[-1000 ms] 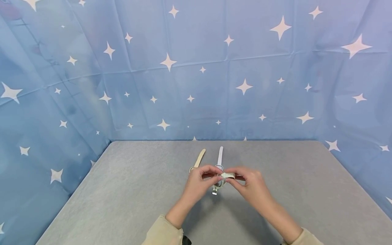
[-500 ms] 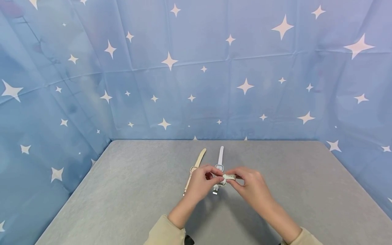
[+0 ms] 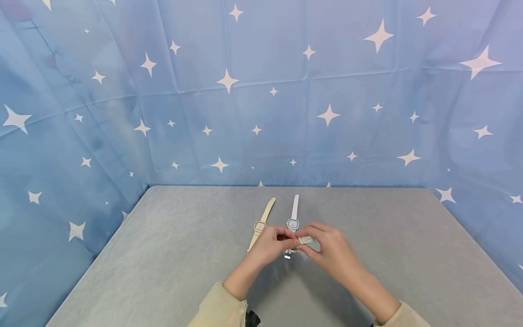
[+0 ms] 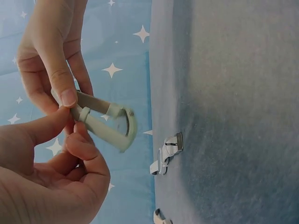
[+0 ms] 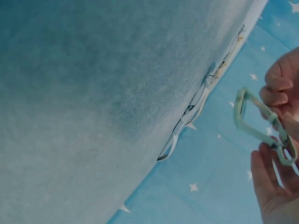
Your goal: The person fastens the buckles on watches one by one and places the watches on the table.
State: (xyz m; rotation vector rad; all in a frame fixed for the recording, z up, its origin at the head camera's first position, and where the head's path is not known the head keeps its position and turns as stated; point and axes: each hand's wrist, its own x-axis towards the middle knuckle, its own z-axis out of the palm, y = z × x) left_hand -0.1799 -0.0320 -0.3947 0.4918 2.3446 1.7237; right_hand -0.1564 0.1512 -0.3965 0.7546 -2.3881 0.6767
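Both hands hold a pale green wristwatch [image 4: 107,133] above the table, its strap bent round into a loop. My left hand [image 3: 271,247] pinches the strap near its small keeper band, thumb against forefinger. From the other side my right hand [image 3: 333,245] grips the strap end [image 3: 306,240], whose holes show in the head view. In the left wrist view the fingertips of both hands meet at the strap. The right wrist view shows the looped watch [image 5: 254,112] between the hands, its case towards the table side.
On the grey table [image 3: 163,254] lie a cream wristwatch [image 3: 259,225] and a white wristwatch [image 3: 293,223], straps stretched out. The hands partly cover both. A blue curtain with white stars [image 3: 261,104] hangs behind the table and at its sides.
The strap end has turned between the fingers and its holes now face up. The left hand has shifted slightly right, uncovering the cream wristwatch's dial. The right hand has dipped a little.
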